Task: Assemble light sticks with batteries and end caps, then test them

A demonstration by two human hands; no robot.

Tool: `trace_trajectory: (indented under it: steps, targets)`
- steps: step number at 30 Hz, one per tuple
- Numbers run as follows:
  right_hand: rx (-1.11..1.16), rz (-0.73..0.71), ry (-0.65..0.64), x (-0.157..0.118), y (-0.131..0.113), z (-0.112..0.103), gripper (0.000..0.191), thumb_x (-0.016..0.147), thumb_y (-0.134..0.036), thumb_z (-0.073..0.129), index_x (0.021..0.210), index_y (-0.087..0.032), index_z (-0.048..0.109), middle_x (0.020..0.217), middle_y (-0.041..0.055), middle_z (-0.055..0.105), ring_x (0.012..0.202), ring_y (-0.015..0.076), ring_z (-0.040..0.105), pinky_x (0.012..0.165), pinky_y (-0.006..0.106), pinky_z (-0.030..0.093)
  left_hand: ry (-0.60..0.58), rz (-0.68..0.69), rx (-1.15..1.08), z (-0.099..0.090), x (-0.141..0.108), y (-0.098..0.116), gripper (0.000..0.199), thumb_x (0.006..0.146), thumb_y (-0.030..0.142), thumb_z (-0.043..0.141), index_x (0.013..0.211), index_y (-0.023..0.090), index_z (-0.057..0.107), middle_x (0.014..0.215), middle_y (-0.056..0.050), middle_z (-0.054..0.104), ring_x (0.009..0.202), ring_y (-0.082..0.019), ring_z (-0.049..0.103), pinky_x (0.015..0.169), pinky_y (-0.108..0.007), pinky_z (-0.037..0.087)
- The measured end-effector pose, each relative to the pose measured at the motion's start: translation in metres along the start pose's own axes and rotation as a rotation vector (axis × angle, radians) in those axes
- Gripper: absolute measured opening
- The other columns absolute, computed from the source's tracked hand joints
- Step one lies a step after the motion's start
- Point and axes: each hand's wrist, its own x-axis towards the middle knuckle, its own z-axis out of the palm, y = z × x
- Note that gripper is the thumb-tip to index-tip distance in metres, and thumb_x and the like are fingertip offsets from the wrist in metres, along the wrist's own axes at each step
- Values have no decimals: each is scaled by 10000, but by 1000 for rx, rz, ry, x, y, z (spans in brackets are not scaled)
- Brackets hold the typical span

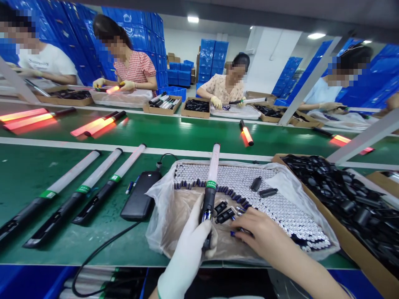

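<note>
My left hand (188, 245), in a white glove, is wrapped round the black handle of a light baton (214, 166). The baton points away from me, with a clear tube, a green band and blue-silver batteries showing in its open handle. My bare right hand (263, 232) reaches low into the lined box (162, 232), fingers curled about a blue battery (232, 234) that is mostly hidden. Beside those fingers lie small black plastic parts (225, 215). Upright batteries (289, 207) stand packed in rows along the back and right of the box.
Three unlit batons (102, 189) lie at left beside a black power bank (140, 197) with a cable. A carton of black parts (352, 199) stands at right. Lit red batons (246, 133) rest on the green belt (187, 133), with co-workers opposite.
</note>
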Motion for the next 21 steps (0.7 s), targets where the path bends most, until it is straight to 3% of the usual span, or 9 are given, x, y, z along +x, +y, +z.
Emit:
trace_trajectory:
  steps: [3,5,9,13,16,18,21]
  targets:
    - [-64,47,-133,5,-1,8,248,745,-61,684,893,-254,726,879,11,703,905,222,633,787,352,511,48,-5,-28,1,0,1,819,829,292,504,1547,236,113,570,36,440,479,-93,334,419,-189,201]
    - [-33,61,-118,6,-2,9,284,776,-55,628,958,-257,710,951,24,695,958,229,631,837,382,507,42,-11,-77,1,-1,1,876,746,225,480,1546,220,123,560,34,436,463,-90,316,416,-188,183]
    - [330,156,-6,0,-5,0,276,874,-146,537,1119,-252,605,994,26,673,890,150,648,791,297,538,43,-20,-59,4,-3,6,897,693,197,511,1529,244,190,613,25,465,475,-71,335,438,-174,196]
    - [670,213,156,-3,-12,-5,125,879,-294,575,953,-194,591,862,32,643,723,108,631,630,209,539,119,-36,48,11,-1,10,732,831,338,534,1503,260,253,566,54,400,442,-61,303,412,-155,173]
    - [768,146,345,0,-19,-4,155,853,-326,630,828,-174,642,921,71,642,768,122,639,635,210,551,69,-1,84,11,3,7,691,858,413,578,1481,278,312,655,40,445,443,-42,323,400,-144,193]
    - [795,117,430,2,-24,-3,150,852,-324,642,847,-182,689,1002,92,639,848,139,649,660,210,562,65,32,95,9,5,2,682,857,450,597,1470,290,344,810,-3,535,449,-23,351,393,-144,224]
    - [736,82,431,3,-31,-3,135,872,-292,624,935,-233,727,1048,75,647,953,145,650,733,210,571,117,72,104,4,6,-5,644,864,522,566,1442,283,412,892,-40,603,454,-36,404,389,-158,285]
